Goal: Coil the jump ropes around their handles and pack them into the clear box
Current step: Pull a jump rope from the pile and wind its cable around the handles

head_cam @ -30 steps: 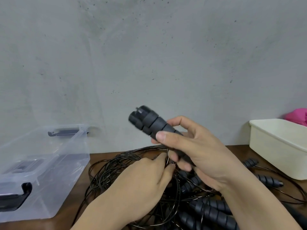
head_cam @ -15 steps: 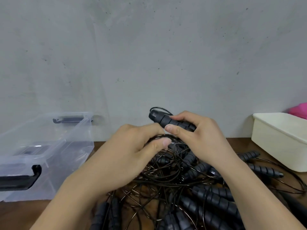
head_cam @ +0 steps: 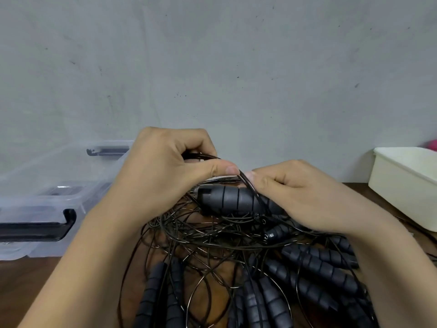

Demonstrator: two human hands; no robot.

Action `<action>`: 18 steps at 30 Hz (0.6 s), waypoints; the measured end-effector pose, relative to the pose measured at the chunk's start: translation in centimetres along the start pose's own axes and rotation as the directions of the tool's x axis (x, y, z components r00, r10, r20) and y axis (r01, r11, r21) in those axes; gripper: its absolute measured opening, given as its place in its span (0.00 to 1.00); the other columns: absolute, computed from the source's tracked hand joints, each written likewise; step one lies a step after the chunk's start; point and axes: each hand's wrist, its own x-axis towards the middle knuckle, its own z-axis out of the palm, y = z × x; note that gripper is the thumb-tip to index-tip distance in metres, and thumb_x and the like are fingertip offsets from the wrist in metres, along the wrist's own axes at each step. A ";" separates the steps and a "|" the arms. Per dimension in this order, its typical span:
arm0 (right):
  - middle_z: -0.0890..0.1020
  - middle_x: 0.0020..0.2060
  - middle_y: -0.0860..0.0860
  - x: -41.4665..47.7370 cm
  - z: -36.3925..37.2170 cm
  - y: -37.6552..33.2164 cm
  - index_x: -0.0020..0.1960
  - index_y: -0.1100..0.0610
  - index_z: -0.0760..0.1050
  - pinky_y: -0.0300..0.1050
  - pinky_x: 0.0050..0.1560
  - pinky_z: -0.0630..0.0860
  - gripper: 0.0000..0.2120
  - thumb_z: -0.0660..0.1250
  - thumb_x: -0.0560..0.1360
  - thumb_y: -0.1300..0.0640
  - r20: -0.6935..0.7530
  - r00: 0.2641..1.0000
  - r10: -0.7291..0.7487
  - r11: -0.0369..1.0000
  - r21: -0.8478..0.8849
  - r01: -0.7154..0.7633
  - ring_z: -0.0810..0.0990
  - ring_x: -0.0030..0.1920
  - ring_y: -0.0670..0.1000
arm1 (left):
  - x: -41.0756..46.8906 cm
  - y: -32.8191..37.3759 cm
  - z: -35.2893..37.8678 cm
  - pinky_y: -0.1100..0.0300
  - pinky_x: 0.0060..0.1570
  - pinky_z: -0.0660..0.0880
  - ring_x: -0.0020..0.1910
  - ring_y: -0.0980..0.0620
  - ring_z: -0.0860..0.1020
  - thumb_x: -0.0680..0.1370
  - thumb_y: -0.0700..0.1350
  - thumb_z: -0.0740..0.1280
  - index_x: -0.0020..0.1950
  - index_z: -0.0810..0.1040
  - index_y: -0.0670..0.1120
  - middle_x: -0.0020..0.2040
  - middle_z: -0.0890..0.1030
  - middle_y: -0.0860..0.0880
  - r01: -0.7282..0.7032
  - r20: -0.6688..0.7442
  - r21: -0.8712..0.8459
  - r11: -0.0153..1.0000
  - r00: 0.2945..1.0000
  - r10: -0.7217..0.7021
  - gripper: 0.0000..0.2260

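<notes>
A tangled heap of black jump ropes (head_cam: 212, 237) with several ribbed black handles lies on the brown table (head_cam: 21, 292). My right hand (head_cam: 305, 197) grips one pair of handles (head_cam: 227, 200), held level above the heap. My left hand (head_cam: 163, 176) pinches a thin black cord (head_cam: 248, 183) between thumb and fingers and holds it over the handles. The clear box (head_cam: 47, 200), with black latches, stands open at the left.
A cream plastic tub (head_cam: 406, 185) stands at the right edge, with something pink (head_cam: 431, 145) behind it. A grey wall rises right behind the table. More handles (head_cam: 314, 271) lie near my right forearm.
The handles have dropped from a raised tilt to level over the heap. My left hand rose from the heap and now draws the cord over the handles.
</notes>
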 end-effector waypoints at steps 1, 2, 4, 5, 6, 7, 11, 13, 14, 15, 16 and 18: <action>0.64 0.27 0.45 -0.2 -0.4 -0.1 0.38 0.58 0.67 0.45 0.33 0.61 0.28 0.57 0.82 0.34 -0.004 1.000 0.001 1.000 -0.006 -0.001 0.63 0.30 0.47 | -0.1 0.2 0.0 0.65 0.31 0.64 0.29 0.58 0.70 0.70 0.59 0.80 0.36 0.83 0.51 0.27 0.76 0.55 -0.015 -0.009 0.026 1.000 1.000 0.015 0.14; 0.65 0.28 0.46 -0.3 -0.7 -0.3 0.38 0.57 0.68 0.44 0.33 0.62 0.28 0.57 0.82 0.34 -0.006 1.000 -0.004 1.000 -0.020 0.004 0.64 0.30 0.47 | -0.2 0.5 0.0 0.65 0.30 0.64 0.28 0.58 0.70 0.70 0.60 0.80 0.36 0.83 0.52 0.27 0.75 0.56 -0.035 -0.015 0.050 0.998 0.999 0.035 0.14; 0.68 0.28 0.46 -0.6 -1.2 -0.4 0.41 0.57 0.73 0.42 0.34 0.65 0.26 0.59 0.82 0.35 0.004 1.000 -0.007 0.998 -0.056 0.007 0.66 0.30 0.46 | -0.4 1.3 0.2 0.65 0.30 0.63 0.28 0.56 0.69 0.71 0.61 0.78 0.36 0.83 0.52 0.28 0.73 0.57 -0.095 -0.021 0.101 0.990 0.995 0.097 0.14; 0.69 0.29 0.47 -0.7 -1.4 -0.4 0.41 0.57 0.74 0.41 0.35 0.66 0.26 0.59 0.83 0.36 0.003 1.000 -0.010 0.998 -0.063 0.010 0.67 0.31 0.45 | -0.5 1.7 0.3 0.65 0.30 0.62 0.28 0.54 0.69 0.72 0.62 0.78 0.37 0.83 0.52 0.28 0.72 0.57 -0.120 -0.027 0.118 0.986 0.992 0.124 0.14; 0.69 0.29 0.48 -0.8 -1.6 -0.3 0.41 0.57 0.74 0.42 0.35 0.66 0.26 0.59 0.83 0.36 -0.011 1.000 -0.010 0.998 -0.056 0.009 0.67 0.31 0.46 | -0.6 1.9 0.3 0.65 0.30 0.61 0.29 0.54 0.68 0.72 0.62 0.77 0.37 0.83 0.52 0.28 0.71 0.56 -0.138 -0.035 0.132 0.982 0.989 0.144 0.15; 0.69 0.29 0.50 -0.9 -1.8 -0.3 0.41 0.57 0.74 0.45 0.36 0.67 0.27 0.59 0.83 0.35 -0.033 0.999 -0.002 0.999 -0.041 0.000 0.68 0.31 0.49 | -0.6 2.0 0.3 0.64 0.30 0.61 0.29 0.53 0.68 0.73 0.63 0.77 0.37 0.83 0.52 0.28 0.71 0.55 -0.147 -0.039 0.152 0.977 0.987 0.155 0.15; 0.80 0.32 0.47 -1.5 -2.1 -1.2 0.48 0.43 0.83 0.50 0.37 0.73 0.24 0.68 0.70 0.23 -0.090 0.993 0.072 0.990 -0.111 -0.081 0.77 0.33 0.49 | -0.6 1.8 0.4 0.62 0.30 0.60 0.30 0.51 0.68 0.74 0.65 0.77 0.38 0.83 0.53 0.27 0.67 0.55 -0.178 -0.036 0.287 0.941 0.980 0.196 0.17; 0.81 0.34 0.46 -1.7 -1.7 -1.5 0.48 0.37 0.80 0.48 0.36 0.73 0.22 0.72 0.67 0.22 -0.065 0.995 0.074 0.961 -0.264 -0.088 0.78 0.36 0.47 | -0.5 1.8 0.7 0.62 0.31 0.60 0.30 0.52 0.69 0.74 0.66 0.76 0.39 0.83 0.54 0.28 0.66 0.55 -0.209 -0.006 0.332 0.920 0.975 0.223 0.17; 0.80 0.34 0.46 -1.7 -1.5 -1.4 0.46 0.37 0.78 0.46 0.34 0.71 0.19 0.73 0.68 0.23 -0.051 0.997 0.059 0.944 -0.321 -0.073 0.78 0.36 0.46 | -0.5 1.7 0.8 0.62 0.31 0.61 0.30 0.52 0.69 0.74 0.66 0.75 0.40 0.83 0.54 0.29 0.66 0.55 -0.228 0.013 0.340 0.912 0.971 0.238 0.17; 0.79 0.33 0.46 -1.7 -1.4 -1.5 0.44 0.37 0.77 0.44 0.32 0.69 0.18 0.73 0.69 0.25 -0.028 0.999 0.046 0.937 -0.346 -0.053 0.76 0.35 0.46 | -0.4 1.6 0.8 0.62 0.31 0.61 0.30 0.52 0.69 0.73 0.67 0.75 0.40 0.83 0.54 0.29 0.66 0.55 -0.236 0.024 0.338 0.911 0.970 0.243 0.17; 0.78 0.31 0.47 -1.8 -1.5 -1.5 0.43 0.39 0.77 0.43 0.32 0.67 0.17 0.74 0.71 0.28 0.015 0.999 0.041 0.942 -0.334 -0.034 0.74 0.32 0.47 | -0.4 1.3 0.7 0.61 0.31 0.61 0.30 0.52 0.69 0.72 0.67 0.76 0.39 0.83 0.54 0.28 0.67 0.54 -0.234 0.024 0.315 0.920 0.971 0.239 0.17; 0.75 0.30 0.49 -2.1 -2.1 -1.7 0.45 0.47 0.80 0.42 0.33 0.66 0.17 0.77 0.73 0.34 0.128 0.991 0.031 0.986 -0.166 -0.009 0.71 0.30 0.44 | -0.2 0.3 0.6 0.57 0.29 0.63 0.29 0.50 0.69 0.68 0.68 0.79 0.37 0.83 0.53 0.27 0.70 0.52 -0.157 0.007 0.196 0.968 0.987 0.159 0.19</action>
